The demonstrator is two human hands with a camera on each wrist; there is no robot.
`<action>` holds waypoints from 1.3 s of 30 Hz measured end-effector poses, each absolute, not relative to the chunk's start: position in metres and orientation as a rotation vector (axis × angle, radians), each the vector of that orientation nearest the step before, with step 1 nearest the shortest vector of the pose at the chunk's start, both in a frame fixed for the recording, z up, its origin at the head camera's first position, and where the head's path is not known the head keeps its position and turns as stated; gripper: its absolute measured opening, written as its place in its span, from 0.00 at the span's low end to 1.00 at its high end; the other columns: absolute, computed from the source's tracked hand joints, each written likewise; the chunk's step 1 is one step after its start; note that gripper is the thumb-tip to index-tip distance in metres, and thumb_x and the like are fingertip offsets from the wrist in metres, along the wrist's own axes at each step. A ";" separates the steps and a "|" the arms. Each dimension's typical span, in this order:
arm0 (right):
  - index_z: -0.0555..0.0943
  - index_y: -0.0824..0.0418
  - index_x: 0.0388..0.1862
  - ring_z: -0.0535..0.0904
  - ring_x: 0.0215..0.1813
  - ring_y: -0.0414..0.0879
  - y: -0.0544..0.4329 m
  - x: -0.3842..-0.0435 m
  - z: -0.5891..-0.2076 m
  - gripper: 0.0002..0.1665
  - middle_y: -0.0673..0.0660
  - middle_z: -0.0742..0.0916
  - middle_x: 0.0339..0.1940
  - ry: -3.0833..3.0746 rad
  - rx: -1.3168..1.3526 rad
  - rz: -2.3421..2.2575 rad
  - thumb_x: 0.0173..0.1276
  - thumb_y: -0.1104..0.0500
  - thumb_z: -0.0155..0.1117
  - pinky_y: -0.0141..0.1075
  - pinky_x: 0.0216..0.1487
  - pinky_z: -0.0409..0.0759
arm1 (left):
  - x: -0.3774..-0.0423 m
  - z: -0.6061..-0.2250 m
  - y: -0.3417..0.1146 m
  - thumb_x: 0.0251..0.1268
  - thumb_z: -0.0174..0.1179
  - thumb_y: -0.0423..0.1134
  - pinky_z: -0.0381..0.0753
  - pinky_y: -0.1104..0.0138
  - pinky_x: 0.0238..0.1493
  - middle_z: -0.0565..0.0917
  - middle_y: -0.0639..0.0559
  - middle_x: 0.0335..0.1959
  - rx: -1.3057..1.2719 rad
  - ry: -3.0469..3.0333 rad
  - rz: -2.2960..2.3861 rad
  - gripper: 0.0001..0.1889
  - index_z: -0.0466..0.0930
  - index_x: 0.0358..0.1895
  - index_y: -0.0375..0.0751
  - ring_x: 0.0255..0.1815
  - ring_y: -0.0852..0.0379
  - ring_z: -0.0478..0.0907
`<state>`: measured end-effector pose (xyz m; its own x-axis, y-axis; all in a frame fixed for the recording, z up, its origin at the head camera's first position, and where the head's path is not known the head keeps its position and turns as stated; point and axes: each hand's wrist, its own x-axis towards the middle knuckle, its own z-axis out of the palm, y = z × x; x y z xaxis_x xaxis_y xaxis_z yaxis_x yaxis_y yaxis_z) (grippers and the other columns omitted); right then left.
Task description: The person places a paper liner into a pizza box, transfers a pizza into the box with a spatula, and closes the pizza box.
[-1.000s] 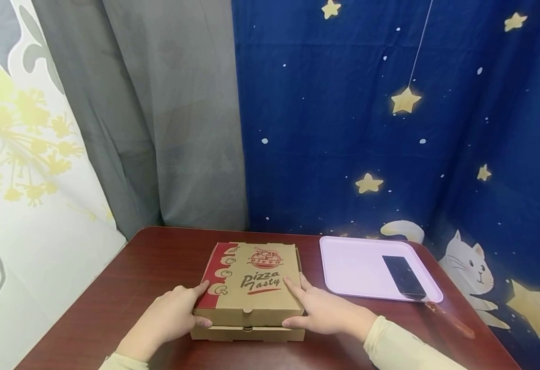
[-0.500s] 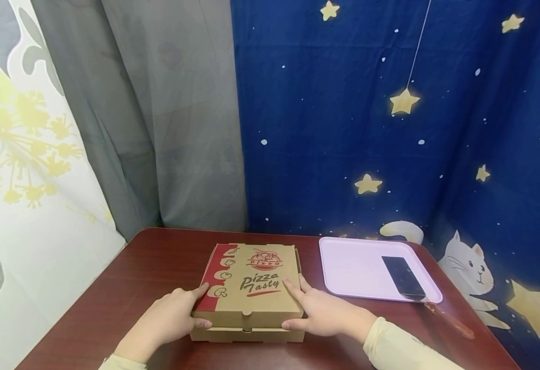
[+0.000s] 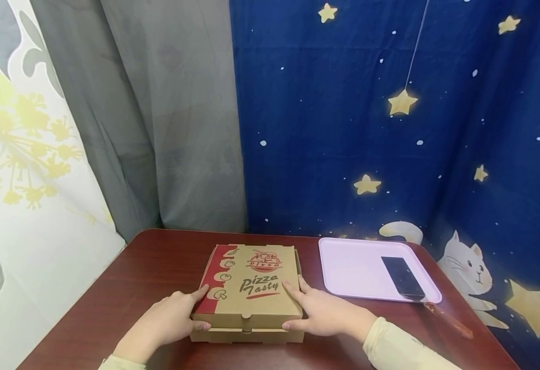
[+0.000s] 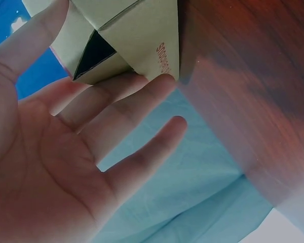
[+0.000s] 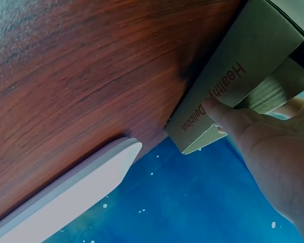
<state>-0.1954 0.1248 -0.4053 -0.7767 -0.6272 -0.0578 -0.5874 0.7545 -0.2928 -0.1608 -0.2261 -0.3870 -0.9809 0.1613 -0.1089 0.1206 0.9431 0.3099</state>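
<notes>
A brown cardboard pizza box [image 3: 270, 303] with a red strip along its left side sits near the front of the table. My left hand [image 3: 165, 321] grips the lid's front left corner, its thumb at the front edge. At the opposite corner my right hand [image 3: 327, 311] holds the lid in the same way, fingers along the side. The left wrist view shows the left fingers [image 4: 126, 109] against the side of the box, near a dark gap under the lid. In the right wrist view, one right fingertip [image 5: 213, 107] touches the box side printed "Healthy Delicious".
A pale purple tray [image 3: 353, 267] lies right of the box. A tool with a flat dark blade [image 3: 404, 277] rests on it, its wooden handle [image 3: 450, 318] sticking out over the red-brown table [image 3: 126, 277]. Curtains [image 3: 196, 128] hang behind.
The head view has tilted up very slightly, so everything sits a little lower. Both hands keep their hold on the pizza box, and its lid shows no clear movement.
</notes>
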 end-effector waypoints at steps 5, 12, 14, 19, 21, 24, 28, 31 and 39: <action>0.61 0.58 0.87 0.81 0.70 0.69 0.125 -0.195 -0.405 0.59 0.84 0.63 0.81 2.799 -0.984 -0.377 0.71 0.25 0.63 0.55 0.71 0.82 | -0.160 -0.386 -0.225 0.51 0.83 0.54 0.86 0.43 0.45 0.89 0.43 0.50 0.232 2.961 0.470 0.46 0.77 0.75 0.42 0.48 0.47 0.86; 0.61 0.57 0.87 0.82 0.70 0.68 0.124 -0.195 -0.404 0.59 0.83 0.63 0.81 2.801 -0.978 -0.363 0.70 0.24 0.63 0.54 0.71 0.83 | -0.160 -0.387 -0.226 0.50 0.82 0.54 0.86 0.42 0.46 0.89 0.43 0.50 0.231 2.977 0.460 0.46 0.77 0.75 0.43 0.48 0.46 0.87; 0.61 0.57 0.87 0.83 0.69 0.67 0.124 -0.195 -0.404 0.59 0.83 0.64 0.81 2.801 -0.979 -0.363 0.70 0.24 0.63 0.54 0.70 0.83 | -0.160 -0.387 -0.226 0.50 0.82 0.55 0.86 0.42 0.46 0.89 0.42 0.51 0.230 2.975 0.455 0.46 0.77 0.75 0.43 0.49 0.46 0.87; 0.61 0.56 0.87 0.83 0.69 0.67 0.125 -0.196 -0.405 0.59 0.83 0.64 0.81 2.799 -0.981 -0.368 0.71 0.24 0.62 0.54 0.70 0.84 | -0.162 -0.385 -0.226 0.50 0.82 0.54 0.86 0.41 0.46 0.89 0.41 0.52 0.219 2.955 0.452 0.46 0.77 0.75 0.43 0.49 0.46 0.86; 0.61 0.56 0.87 0.83 0.69 0.68 0.125 -0.196 -0.405 0.58 0.83 0.63 0.81 2.799 -0.986 -0.375 0.71 0.24 0.62 0.54 0.70 0.84 | -0.162 -0.384 -0.226 0.50 0.82 0.55 0.86 0.41 0.46 0.89 0.41 0.52 0.218 2.953 0.451 0.46 0.77 0.75 0.43 0.49 0.46 0.86; 0.62 0.57 0.87 0.83 0.70 0.68 0.125 -0.197 -0.405 0.58 0.83 0.63 0.81 2.799 -0.996 -0.387 0.71 0.24 0.63 0.54 0.70 0.83 | -0.162 -0.384 -0.226 0.51 0.82 0.55 0.86 0.42 0.46 0.89 0.42 0.52 0.218 2.955 0.450 0.46 0.77 0.75 0.44 0.49 0.46 0.86; 0.63 0.56 0.86 0.82 0.70 0.68 0.125 -0.197 -0.405 0.58 0.83 0.63 0.81 2.798 -1.001 -0.389 0.71 0.24 0.63 0.55 0.70 0.83 | -0.163 -0.385 -0.227 0.50 0.82 0.55 0.86 0.43 0.45 0.90 0.43 0.50 0.231 2.963 0.449 0.46 0.78 0.74 0.43 0.47 0.48 0.86; 0.63 0.55 0.86 0.81 0.71 0.68 0.125 -0.197 -0.405 0.57 0.83 0.63 0.81 2.795 -0.996 -0.380 0.71 0.24 0.62 0.55 0.70 0.83 | -0.163 -0.386 -0.228 0.51 0.82 0.55 0.86 0.45 0.44 0.90 0.44 0.49 0.233 2.962 0.457 0.44 0.79 0.73 0.44 0.45 0.49 0.85; 0.64 0.55 0.86 0.82 0.70 0.68 0.125 -0.196 -0.404 0.56 0.82 0.63 0.82 2.797 -0.986 -0.378 0.71 0.24 0.62 0.55 0.70 0.83 | -0.163 -0.386 -0.229 0.51 0.82 0.54 0.86 0.46 0.44 0.90 0.45 0.49 0.221 2.950 0.490 0.44 0.79 0.73 0.44 0.43 0.52 0.83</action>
